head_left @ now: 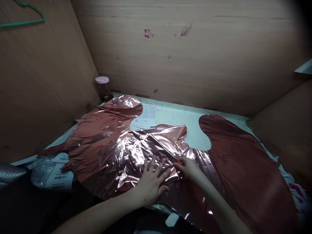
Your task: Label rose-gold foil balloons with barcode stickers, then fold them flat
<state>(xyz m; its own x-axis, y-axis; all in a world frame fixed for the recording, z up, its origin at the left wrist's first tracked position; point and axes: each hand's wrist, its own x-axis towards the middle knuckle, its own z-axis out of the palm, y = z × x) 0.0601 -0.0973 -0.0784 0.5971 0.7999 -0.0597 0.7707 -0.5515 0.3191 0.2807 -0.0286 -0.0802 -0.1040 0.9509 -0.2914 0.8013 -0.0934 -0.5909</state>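
Note:
A large, flat, shiny copper-coloured foil balloon (pixel 95 143) with curved lobes is spread across the white table. Its middle is creased and partly folded over, with one straight folded edge running along the top. My left hand (pixel 150 183) lies on the crumpled middle, palm down and fingers spread. Close beside it on the right, my right hand (pixel 187 168) has its thumb and fingers pinched together at a fold of the foil. Whether anything besides foil is between those fingers is hidden.
A printed paper (pixel 148 113) lies behind the foil. A clear jar with a pale lid (pixel 102 80) stands in the back left corner. Plastic bags with barcode labels (pixel 59 177) sit at the left. Wooden panels (pixel 170 65) enclose the table, and a green hanger (pixel 26 22) hangs upper left.

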